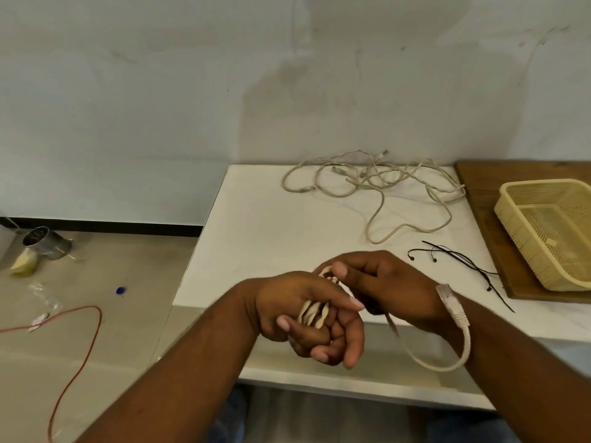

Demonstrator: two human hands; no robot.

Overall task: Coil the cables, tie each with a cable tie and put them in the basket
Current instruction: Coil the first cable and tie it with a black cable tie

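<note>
White table (256,235) stands against a pale wall, and I work over its near edge. My left hand (287,308) grips the coil (311,313), fingers curled round several pale turns of cable. My right hand (390,282) is just beside it, thumb and fingers pinching the coil's top loop. The free end sags in a curve below my right wrist and rises to its plug (452,303), which lies against that wrist. Loose cables (383,183) lie tangled at the table's back. Black ties (463,260) lie near a wooden board (479,187) bearing the basket (511,199). On the floor to my left lie a red wire (92,330) and a metal can (46,243)
</note>
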